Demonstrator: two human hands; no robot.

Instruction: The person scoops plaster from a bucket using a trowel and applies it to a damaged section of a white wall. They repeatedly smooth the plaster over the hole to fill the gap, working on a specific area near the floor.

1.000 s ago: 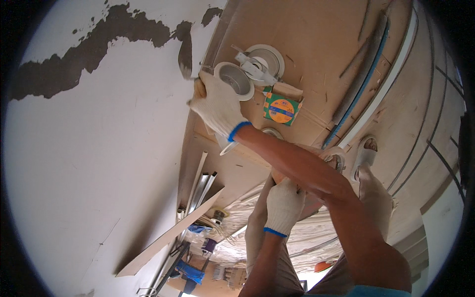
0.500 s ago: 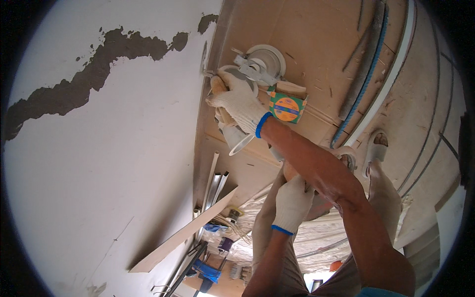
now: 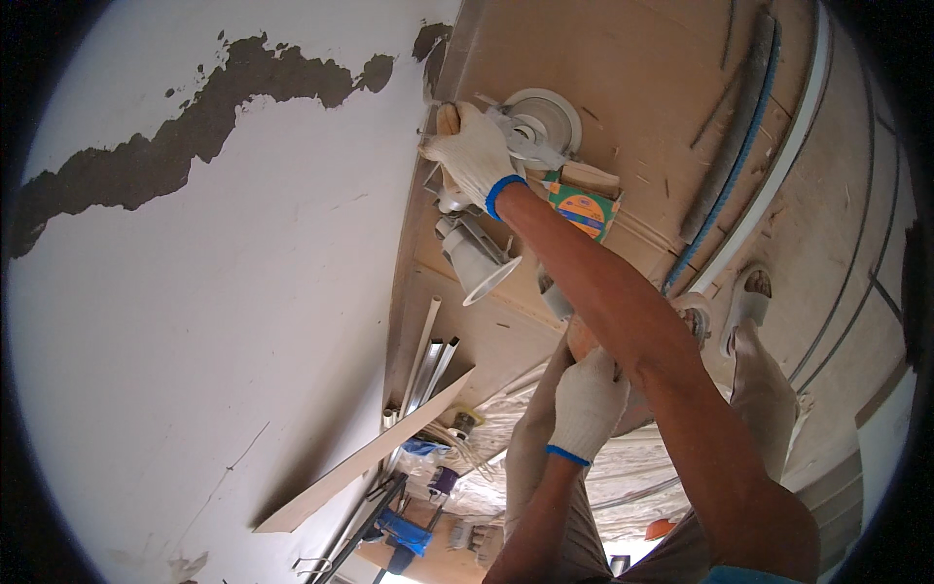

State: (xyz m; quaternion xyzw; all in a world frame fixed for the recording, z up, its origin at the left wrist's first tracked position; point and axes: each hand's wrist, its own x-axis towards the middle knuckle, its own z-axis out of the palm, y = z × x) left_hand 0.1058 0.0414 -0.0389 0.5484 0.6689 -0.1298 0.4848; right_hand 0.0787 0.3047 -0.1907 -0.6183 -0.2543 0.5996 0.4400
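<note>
My right hand (image 3: 477,156), in a white knit glove with a blue cuff, reaches to the white wall (image 3: 292,292) at upper left. Its fingers are wrapped round the wooden handle of a trowel (image 3: 449,119); the blade looks edge-on against the wall and is mostly hidden. A ragged dark grey-brown patch (image 3: 195,136) runs across that wall, up towards the corner by the trowel. Low in front of my legs, my left hand (image 3: 590,404), gloved alike, is closed. What it grips lies hidden behind my right forearm.
Near the wall's foot lie a round white lamp fitting (image 3: 559,122), a cone-shaped downlight (image 3: 482,261) and a green-orange box (image 3: 587,206). A board (image 3: 375,453) and metal profiles (image 3: 428,375) lean on the wall. Corrugated conduit (image 3: 730,146) and a pale strip (image 3: 783,146) lie at right.
My right hand has moved up along the wall with the trowel, uncovering more of the cone-shaped downlight. The view has shifted slightly. My left hand stays closed in about the same place.
</note>
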